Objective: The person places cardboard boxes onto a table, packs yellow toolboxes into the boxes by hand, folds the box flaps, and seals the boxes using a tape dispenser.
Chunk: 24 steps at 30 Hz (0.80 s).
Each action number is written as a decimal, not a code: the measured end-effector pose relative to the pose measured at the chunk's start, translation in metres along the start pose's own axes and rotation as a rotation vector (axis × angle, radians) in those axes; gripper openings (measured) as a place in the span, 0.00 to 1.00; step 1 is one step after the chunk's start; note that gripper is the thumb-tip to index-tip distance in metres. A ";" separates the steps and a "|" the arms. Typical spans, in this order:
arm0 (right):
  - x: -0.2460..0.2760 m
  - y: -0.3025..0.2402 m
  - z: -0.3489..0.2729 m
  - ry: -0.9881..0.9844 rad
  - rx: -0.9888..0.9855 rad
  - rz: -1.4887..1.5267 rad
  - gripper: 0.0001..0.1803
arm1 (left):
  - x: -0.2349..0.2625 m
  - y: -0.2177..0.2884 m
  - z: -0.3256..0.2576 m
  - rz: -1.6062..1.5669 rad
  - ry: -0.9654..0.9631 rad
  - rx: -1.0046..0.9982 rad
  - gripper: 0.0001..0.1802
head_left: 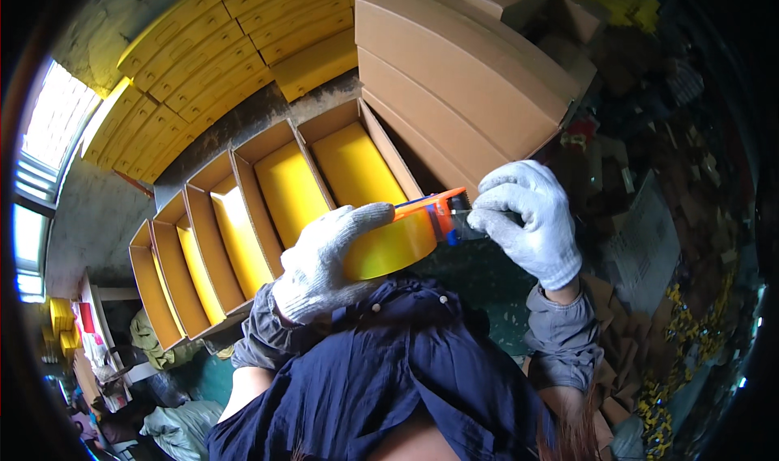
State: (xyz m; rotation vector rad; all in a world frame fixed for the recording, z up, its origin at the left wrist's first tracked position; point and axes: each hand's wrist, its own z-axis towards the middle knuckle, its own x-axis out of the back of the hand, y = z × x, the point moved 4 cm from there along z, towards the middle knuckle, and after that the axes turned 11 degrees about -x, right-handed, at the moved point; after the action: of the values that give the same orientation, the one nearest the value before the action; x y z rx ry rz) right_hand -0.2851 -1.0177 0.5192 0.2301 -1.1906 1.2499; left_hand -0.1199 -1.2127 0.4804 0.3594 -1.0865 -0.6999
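A tape dispenser (445,212) with an orange frame and a wide yellow tape roll (393,246) is held in front of my body. My left hand (324,246), in a white knit glove, is closed around its left side. At the dispenser's cutting end, my gloved right hand (529,217) has its thumb and fingertips pinched together beside the tape's end. A bit of clear film seems to show there, too small to make out fully. Just beyond the dispenser stands a row of open cardboard boxes (296,125) with yellow inside.
Large closed cartons (462,71) stand stacked at the far right of the boxes. Yellow boxes (203,63) are piled along the back wall. To the right lie cardboard scraps (621,355) and a flat grey-white sheet (645,242). A bright window (57,128) is at the left.
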 end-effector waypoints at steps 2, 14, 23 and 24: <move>-0.013 0.013 -0.001 -0.190 -0.266 0.559 0.06 | 0.000 0.001 -0.001 0.014 -0.017 0.001 0.39; -0.054 0.063 -0.022 -0.345 -0.837 1.322 0.06 | 0.006 0.014 -0.008 0.033 -0.095 -0.014 0.39; 0.007 0.084 -0.005 0.266 -0.209 2.255 0.11 | -0.020 -0.007 -0.036 -0.663 0.068 0.346 0.42; 0.034 0.103 -0.018 0.294 -0.058 2.504 0.12 | -0.020 -0.014 -0.049 -0.824 0.141 0.376 0.43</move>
State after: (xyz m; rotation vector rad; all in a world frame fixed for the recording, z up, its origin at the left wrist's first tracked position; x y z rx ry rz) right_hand -0.3636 -0.9453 0.4922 -2.0495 -0.7443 2.9553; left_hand -0.0866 -1.2124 0.4375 1.2027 -0.9144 -1.1688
